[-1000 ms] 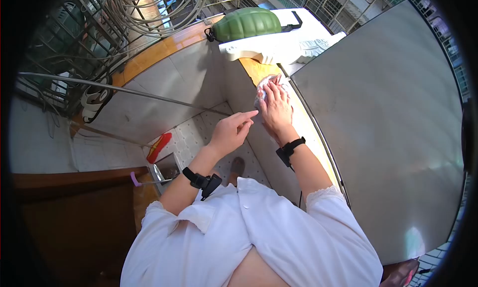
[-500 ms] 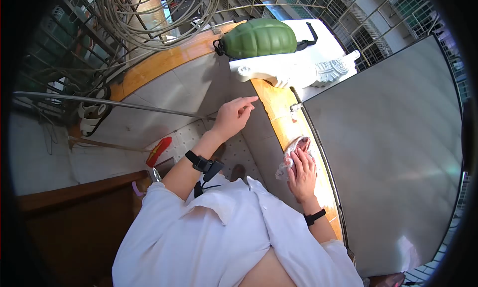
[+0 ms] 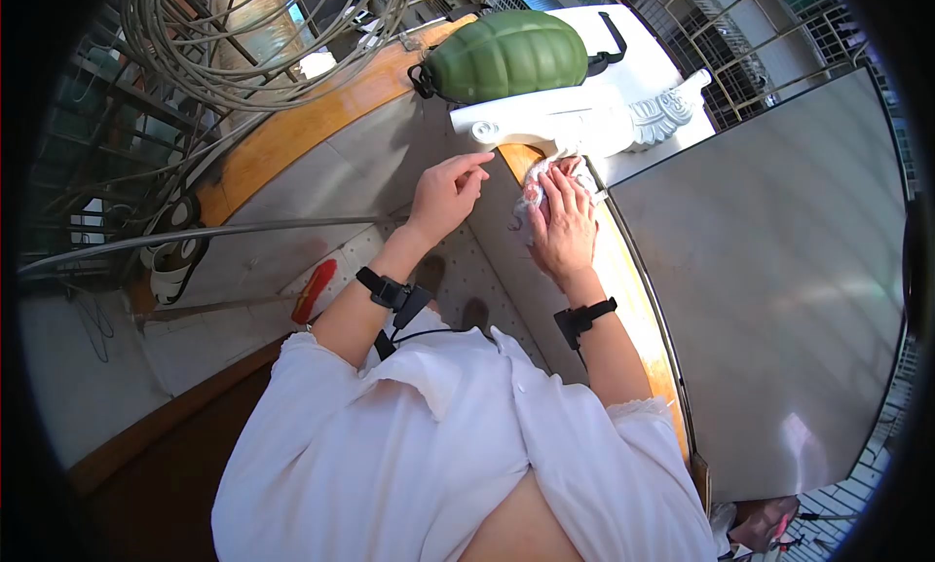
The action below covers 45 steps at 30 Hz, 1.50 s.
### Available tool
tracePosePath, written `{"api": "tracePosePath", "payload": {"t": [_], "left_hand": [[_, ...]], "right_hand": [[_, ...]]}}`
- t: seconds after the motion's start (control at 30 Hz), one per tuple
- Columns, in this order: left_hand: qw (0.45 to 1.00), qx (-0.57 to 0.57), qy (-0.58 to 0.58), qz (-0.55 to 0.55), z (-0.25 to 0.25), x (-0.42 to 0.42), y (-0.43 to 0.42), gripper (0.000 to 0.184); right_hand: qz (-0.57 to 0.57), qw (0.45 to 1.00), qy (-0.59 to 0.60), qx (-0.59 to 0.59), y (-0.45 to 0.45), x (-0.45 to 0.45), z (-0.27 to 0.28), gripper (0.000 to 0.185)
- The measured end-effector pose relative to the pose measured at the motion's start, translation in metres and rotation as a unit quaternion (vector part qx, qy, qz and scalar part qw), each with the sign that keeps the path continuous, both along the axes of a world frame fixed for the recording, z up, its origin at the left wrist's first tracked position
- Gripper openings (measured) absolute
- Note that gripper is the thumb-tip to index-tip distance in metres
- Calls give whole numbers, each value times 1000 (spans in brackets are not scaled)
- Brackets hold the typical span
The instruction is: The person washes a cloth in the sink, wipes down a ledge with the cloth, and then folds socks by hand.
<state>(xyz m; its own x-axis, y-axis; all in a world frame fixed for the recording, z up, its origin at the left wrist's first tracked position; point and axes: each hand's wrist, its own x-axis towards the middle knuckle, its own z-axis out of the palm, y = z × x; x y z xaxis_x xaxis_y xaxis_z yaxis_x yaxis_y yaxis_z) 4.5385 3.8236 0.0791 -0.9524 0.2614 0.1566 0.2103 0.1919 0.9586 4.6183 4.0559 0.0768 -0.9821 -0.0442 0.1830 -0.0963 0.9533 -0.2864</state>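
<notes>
My right hand [image 3: 563, 233] presses a crumpled white and reddish cloth [image 3: 534, 194] against the wooden ledge [image 3: 623, 280], its fingers bent over the cloth. Just ahead of it stands a white moulded piece with carved scrolls [image 3: 545, 124], reaching across the ledge. My left hand [image 3: 447, 198] hovers in the air left of the ledge, fingers loosely stretched and holding nothing. Beyond the white piece lies a green ribbed, grenade-shaped case [image 3: 511, 57] with black straps. Part of the cloth is hidden beneath my right hand.
A large grey panel [image 3: 760, 299] borders the ledge on the right. Coiled cable [image 3: 263, 51] hangs by the window bars at upper left. A metal pole [image 3: 224, 230] crosses at left, above a red brush head [image 3: 315, 291]. White sandals [image 3: 173, 260] are at far left.
My right hand has slid the cloth forward along the ledge, up to the white moulded piece. My left hand has shifted slightly forward and left in the view, still free.
</notes>
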Motion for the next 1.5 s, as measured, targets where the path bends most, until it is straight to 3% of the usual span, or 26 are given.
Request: {"api": "tracePosePath", "payload": {"t": [0.1,0.3,0.4,0.67,0.8,0.93,1.2,1.43,1.5], "left_hand": [[999,-26,10,-20,8,-9,-6,33],[999,-30,15,-38,3,-11,-10,33],[997,-54,17,-43,-5,-4,-19,33],[996,-65,-31,-59,-13,25,-21,33],[995,-59,-34,-77,-6,30,2,32],[994,-46,-11,-98,4,29,30,32],[990,-76,23,-120,16,46,59,32],[981,-110,24,-160,25,79,81,33],[969,-140,75,-187,33,95,96,32]], "right_hand": [[33,999,29,-14,6,18,-3,53],[-3,999,-17,33,54,147,3,55],[-42,998,-40,28,49,149,4,55],[-33,998,46,27,-18,-7,-20,55],[-29,997,74,-24,-17,-10,-21,52],[1,998,51,-21,19,55,-12,49],[-47,998,-28,23,102,264,20,54],[-69,997,-27,21,85,210,21,56],[-61,998,-9,2,76,185,19,56]]}}
